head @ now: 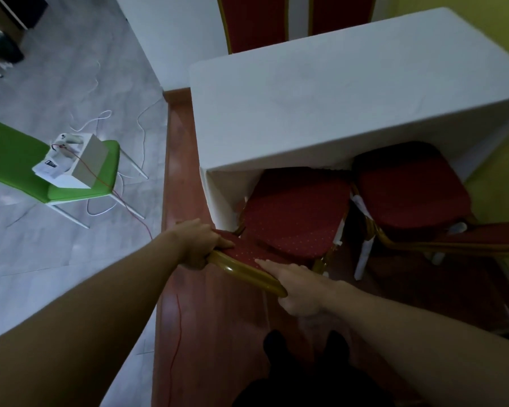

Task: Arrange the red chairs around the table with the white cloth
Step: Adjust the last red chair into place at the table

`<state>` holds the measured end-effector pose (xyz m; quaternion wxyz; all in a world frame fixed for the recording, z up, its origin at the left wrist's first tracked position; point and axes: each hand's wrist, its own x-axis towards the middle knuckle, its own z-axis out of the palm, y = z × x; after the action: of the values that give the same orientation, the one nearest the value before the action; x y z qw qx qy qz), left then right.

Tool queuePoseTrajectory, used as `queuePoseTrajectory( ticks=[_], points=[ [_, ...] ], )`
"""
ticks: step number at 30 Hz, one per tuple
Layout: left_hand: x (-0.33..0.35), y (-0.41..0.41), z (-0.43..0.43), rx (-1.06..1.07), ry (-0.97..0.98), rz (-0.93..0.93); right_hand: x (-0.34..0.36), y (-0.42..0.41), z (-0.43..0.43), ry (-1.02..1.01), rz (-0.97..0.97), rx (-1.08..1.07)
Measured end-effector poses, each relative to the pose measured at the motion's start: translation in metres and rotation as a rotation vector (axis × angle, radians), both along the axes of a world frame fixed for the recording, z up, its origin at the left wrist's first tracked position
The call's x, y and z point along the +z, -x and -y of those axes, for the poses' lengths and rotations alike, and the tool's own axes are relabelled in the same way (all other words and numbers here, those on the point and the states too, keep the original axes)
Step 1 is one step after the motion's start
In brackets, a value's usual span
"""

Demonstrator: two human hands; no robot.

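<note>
A table under a white cloth stands ahead of me. At its near side a red chair with a gold frame has its seat partly under the cloth. My left hand grips the left end of its backrest top and my right hand grips the right end. A second red chair is tucked in beside it on the right. Two more red chair backs rise behind the table's far side.
A green chair with a white box on it stands to the left on the grey floor, with white and red cables trailing around it. I stand on a raised reddish wooden platform. A dark bin is far left.
</note>
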<state>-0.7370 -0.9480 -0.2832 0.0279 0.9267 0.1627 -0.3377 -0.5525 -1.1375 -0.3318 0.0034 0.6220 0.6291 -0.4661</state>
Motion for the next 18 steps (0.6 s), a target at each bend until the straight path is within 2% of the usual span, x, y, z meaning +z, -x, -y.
queuePoseTrajectory(
  ticks=[1,5,9,18],
  points=[
    [-0.002,-0.040,0.019,-0.076,-0.001,0.010,-0.003,-0.036,0.025,-0.012,0.022,-0.049],
    [-0.001,-0.045,0.040,-0.102,0.043,0.021,-0.011,-0.052,0.044,-0.017,0.014,0.029],
    [0.006,-0.027,0.047,0.026,0.130,0.020,-0.010,-0.051,0.043,-0.070,-0.008,0.055],
    [-0.008,-0.048,0.070,0.014,0.196,0.086,0.006,-0.105,0.056,-0.007,0.012,0.131]
  ],
)
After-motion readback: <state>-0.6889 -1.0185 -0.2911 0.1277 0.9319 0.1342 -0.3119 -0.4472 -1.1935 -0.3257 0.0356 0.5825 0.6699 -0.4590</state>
